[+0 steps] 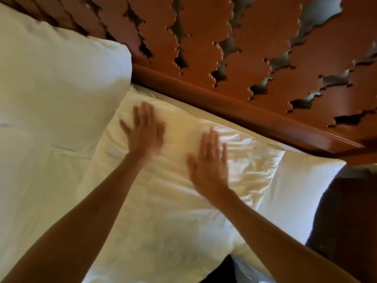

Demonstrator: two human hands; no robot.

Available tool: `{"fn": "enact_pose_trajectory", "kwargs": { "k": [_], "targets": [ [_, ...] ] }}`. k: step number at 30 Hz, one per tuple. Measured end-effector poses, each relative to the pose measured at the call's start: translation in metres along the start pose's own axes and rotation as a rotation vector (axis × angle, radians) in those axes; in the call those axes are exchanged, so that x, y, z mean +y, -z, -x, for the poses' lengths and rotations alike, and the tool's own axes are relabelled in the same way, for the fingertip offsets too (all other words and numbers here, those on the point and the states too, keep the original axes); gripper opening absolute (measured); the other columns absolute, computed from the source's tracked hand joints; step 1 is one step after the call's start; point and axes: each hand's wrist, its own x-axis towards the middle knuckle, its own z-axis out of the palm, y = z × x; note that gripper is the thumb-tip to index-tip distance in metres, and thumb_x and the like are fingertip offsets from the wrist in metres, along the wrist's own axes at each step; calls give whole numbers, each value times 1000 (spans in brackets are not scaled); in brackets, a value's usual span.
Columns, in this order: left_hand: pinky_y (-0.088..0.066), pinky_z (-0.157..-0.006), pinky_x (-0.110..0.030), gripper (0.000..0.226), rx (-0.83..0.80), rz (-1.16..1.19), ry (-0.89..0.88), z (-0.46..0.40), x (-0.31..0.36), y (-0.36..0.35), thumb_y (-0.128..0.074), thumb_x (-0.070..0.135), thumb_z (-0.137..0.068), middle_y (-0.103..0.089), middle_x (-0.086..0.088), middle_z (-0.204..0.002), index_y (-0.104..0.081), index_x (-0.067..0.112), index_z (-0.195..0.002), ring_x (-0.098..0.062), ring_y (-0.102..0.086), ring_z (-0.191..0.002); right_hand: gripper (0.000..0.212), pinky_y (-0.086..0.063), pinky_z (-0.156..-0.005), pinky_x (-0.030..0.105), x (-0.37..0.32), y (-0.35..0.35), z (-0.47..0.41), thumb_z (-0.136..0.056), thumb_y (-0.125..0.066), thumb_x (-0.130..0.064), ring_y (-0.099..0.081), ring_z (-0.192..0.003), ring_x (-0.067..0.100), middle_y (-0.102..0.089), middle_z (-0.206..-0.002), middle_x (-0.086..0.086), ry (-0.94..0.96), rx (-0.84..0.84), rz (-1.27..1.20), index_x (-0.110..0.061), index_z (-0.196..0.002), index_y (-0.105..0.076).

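Note:
A cream-white pillow lies flat on the bed, its far edge close to the headboard. My left hand lies flat on the pillow's far left part, fingers straight and spread; it is blurred. My right hand lies flat on the pillow's middle, fingers straight and together. Wrinkles in the pillowcase run to the right of my right hand. Neither hand holds anything.
A second, plump white pillow leans against the carved wooden headboard at the upper left. The white bed sheet shows at the right, ending at the mattress edge. Beyond that edge is dark floor.

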Motion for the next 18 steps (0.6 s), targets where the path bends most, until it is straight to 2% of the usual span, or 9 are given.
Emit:
{"fn": "enact_pose_trajectory", "kwargs": {
  "k": [1,3,5,7,9,12,13,15,18],
  "targets": [
    [-6,-114,-65,65,25,-33,-163,26,4,-8,-23,47,-101,-11,-5,-164,-18,12,-155,-24,-8,-151,73,-11,-121,49,4,-7,23,-98,-27,-50,-12,-151,29,-16,-162,16,147,-61,38,-3,-153,-24],
    [-12,-115,-58,69,-12,-160,-389,66,-17,-22,-15,53,-99,-22,-7,-161,-28,11,-153,-21,-18,-149,74,-16,-121,46,53,-11,43,-99,-29,-54,-11,-151,25,-14,-163,12,255,-156,120,-5,-154,-22],
    [-15,-114,-57,72,-55,-241,-239,78,-51,-24,-14,56,-99,-27,-7,-160,-30,10,-152,-20,-24,-147,74,-20,-120,43,116,-5,49,-99,-28,-53,-17,-149,26,-19,-161,15,196,-176,207,-2,-152,-25],
    [-10,-111,-64,68,-36,-249,-29,68,-62,-16,-22,54,-99,-18,-3,-162,-22,13,-154,-20,-16,-149,72,-25,-118,47,149,5,41,-98,-26,-49,-25,-146,32,-28,-157,21,146,-183,297,3,-149,-32],
    [-4,-111,-69,68,-109,-128,170,61,-45,4,-27,51,-100,-3,1,-164,-9,16,-156,-21,-3,-151,74,-25,-116,53,143,10,33,-96,-20,-47,-26,-146,34,-28,-156,22,89,-169,275,5,-148,-31],
    [-4,-113,-67,67,10,143,316,94,1,16,-28,48,-102,-3,-3,-165,-8,15,-156,-21,-2,-151,70,-7,-121,52,103,17,47,-99,-19,-44,-7,-151,30,-10,-163,17,16,-85,201,-1,-154,-16],
    [-6,-114,-66,65,68,190,304,120,16,10,-28,46,-102,-6,-4,-164,-11,14,-156,-20,-5,-151,67,-3,-121,50,88,20,59,-101,-23,-42,-2,-151,29,-5,-163,15,69,-62,167,-3,-154,-13],
    [-15,-112,-66,62,181,235,259,185,41,-16,-30,42,-102,-18,-10,-162,-21,10,-154,-24,-17,-149,63,-4,-120,51,58,20,94,-101,-28,-40,-6,-151,31,-9,-163,15,297,36,113,-8,-155,-18],
    [-28,-108,-65,62,282,205,312,273,64,-65,-27,41,-99,-32,-19,-155,-33,5,-149,-32,-31,-144,57,-16,-119,54,36,-2,142,-100,-29,-40,-19,-149,31,-23,-161,12,725,-29,150,-18,-152,-31]
  ]
}}
